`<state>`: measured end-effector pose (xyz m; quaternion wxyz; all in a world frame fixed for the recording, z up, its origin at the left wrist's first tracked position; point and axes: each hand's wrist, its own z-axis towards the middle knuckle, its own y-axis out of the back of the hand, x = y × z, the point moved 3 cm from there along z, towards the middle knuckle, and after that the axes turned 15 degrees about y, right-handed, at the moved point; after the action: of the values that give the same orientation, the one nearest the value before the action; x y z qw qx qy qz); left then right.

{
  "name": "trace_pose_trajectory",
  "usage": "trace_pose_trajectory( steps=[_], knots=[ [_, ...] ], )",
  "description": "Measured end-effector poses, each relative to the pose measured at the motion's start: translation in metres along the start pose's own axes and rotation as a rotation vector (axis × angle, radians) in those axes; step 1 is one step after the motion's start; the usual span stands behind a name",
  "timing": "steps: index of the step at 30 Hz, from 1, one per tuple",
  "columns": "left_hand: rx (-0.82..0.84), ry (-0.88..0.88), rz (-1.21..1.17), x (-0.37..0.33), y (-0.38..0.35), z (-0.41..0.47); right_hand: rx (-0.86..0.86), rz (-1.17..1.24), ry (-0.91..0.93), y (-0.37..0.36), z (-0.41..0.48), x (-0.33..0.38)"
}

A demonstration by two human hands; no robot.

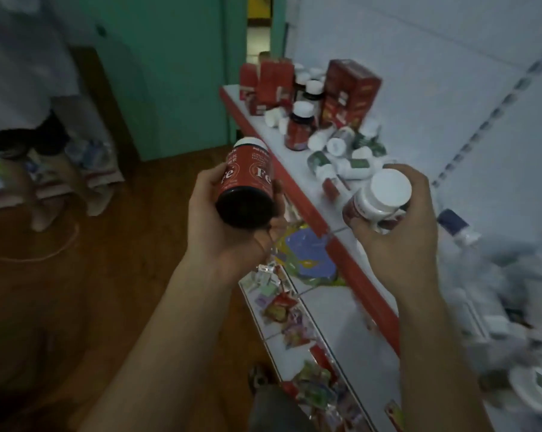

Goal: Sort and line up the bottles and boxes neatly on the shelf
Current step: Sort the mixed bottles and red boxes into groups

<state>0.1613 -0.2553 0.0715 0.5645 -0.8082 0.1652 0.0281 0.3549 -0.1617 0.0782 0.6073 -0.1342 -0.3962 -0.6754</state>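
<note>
My left hand (220,219) grips a dark bottle with a red "Fe" label (248,179), its white cap pointing away from me, left of the shelf's red front edge. My right hand (400,226) holds a white-capped bottle with a red and white label (378,198) above the white shelf (263,120). On the shelf beyond, one red-labelled bottle (299,126) stands upright among several toppled white and green bottles (341,157). Red boxes (349,92) stand at the back, with more red boxes (269,79) at the far end.
A lower shelf (294,307) under my arms holds colourful packets. Blurred white bottles and boxes (497,291) crowd the shelf at the right. A person's legs (45,169) stand on the wooden floor at the left, beside a teal wall.
</note>
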Motion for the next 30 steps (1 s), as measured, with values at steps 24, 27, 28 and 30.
trace_pose_trajectory(
  steps=[24,27,28,30],
  knots=[
    [-0.376,-0.258,1.007,-0.283,0.018,0.28,-0.341,-0.046,-0.064,-0.169,0.271,-0.126],
    [-0.296,-0.34,1.264,-0.282,0.017,0.315,-0.433,-0.135,-0.13,-0.148,0.26,-0.139],
    [-0.279,-0.337,1.34,-0.282,0.018,0.324,-0.451,-0.17,-0.148,-0.142,0.254,-0.144],
    [-0.259,-0.324,1.428,-0.283,0.022,0.338,-0.452,-0.227,-0.194,-0.138,0.244,-0.153]
  ],
)
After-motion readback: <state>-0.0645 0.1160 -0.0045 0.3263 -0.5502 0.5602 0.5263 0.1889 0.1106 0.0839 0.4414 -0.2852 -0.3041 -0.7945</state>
